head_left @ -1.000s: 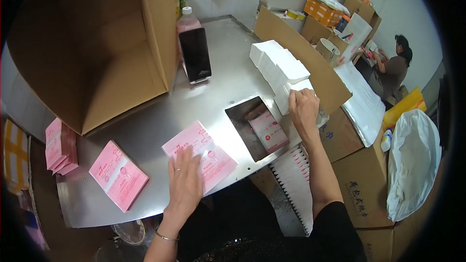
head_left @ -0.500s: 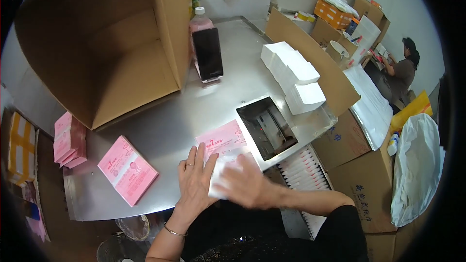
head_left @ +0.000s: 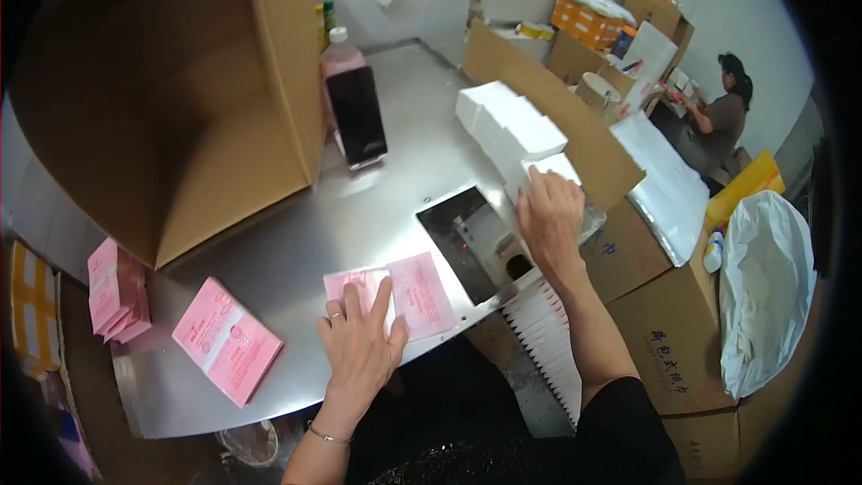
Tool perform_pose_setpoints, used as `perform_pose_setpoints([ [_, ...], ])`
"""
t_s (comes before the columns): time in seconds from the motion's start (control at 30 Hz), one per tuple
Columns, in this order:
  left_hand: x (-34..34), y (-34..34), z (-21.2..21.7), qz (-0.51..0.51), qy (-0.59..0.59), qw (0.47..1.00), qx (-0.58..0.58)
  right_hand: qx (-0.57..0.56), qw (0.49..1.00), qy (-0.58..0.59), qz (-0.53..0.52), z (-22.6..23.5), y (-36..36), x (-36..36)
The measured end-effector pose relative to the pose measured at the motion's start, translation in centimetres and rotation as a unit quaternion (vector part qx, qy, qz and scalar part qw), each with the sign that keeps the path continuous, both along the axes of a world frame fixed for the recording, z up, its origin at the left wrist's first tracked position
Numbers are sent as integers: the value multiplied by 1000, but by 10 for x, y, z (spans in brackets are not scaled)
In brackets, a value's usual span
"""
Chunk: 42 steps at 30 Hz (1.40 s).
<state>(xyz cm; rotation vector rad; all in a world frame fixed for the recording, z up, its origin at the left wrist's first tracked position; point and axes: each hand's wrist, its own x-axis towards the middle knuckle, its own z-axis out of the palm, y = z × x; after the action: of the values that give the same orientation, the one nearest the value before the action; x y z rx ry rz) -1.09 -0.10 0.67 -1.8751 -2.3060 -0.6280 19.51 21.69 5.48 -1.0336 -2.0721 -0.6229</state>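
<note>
Pinning a pink sheet (head_left: 426, 295) to the steel table (head_left: 287, 256): left hand (head_left: 362, 346), one, fingers spread and pressing flat, nothing pinched between them. Sheet's right half lies bare near the table's front edge; its left half is covered by that hand and by a white pad (head_left: 391, 309), seen only in part — how far the pink folds over it, I cannot tell.

Right hand (head_left: 552, 216), one, fingers curled over the nearest block of a white row (head_left: 512, 121); whether they grip it or merely rest there is hidden.

Slot (head_left: 476, 242), rectangular, dark within, set in the table between the two hands.

Pink stack (head_left: 229, 341), lying left of the left hand; pink bundle (head_left: 117, 292), farther left, beside a large carton (head_left: 292, 63).

Phone (head_left: 357, 117), propped upright before a bottle (head_left: 337, 56).

Step in hand, by judgement: wrapping one pad while reaching for the next. The next move seems to call for a clean lift of one portion from the row — right fingers closing squarely, left palm keeping sheet and pad aligned.
</note>
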Motion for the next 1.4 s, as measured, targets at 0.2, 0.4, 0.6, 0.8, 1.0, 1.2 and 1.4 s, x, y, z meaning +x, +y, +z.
perform_pose_setpoints([
  [0.2,1,12,0,-58,82,992,76,-112,992,36,-38,-32,42,36],
  [0.4,4,14,17,-61,78,995,-12,-119,991,54,-31,-33,45,41],
  [0.6,11,5,-4,-158,-27,987,4,-127,987,55,80,-33,18,20],
  [0.8,-9,1,15,-100,-56,993,-15,-134,890,-82,427,-58,-134,-38],
  [1.0,12,-12,26,-93,-111,989,-8,-225,953,-44,197,-100,-46,-95],
  [1.2,-18,-55,9,-138,-144,979,36,-454,877,-137,71,-79,-11,-26],
  [1.4,-96,-115,23,159,-13,968,192,-34,999,15,34,-10,3,6],
])
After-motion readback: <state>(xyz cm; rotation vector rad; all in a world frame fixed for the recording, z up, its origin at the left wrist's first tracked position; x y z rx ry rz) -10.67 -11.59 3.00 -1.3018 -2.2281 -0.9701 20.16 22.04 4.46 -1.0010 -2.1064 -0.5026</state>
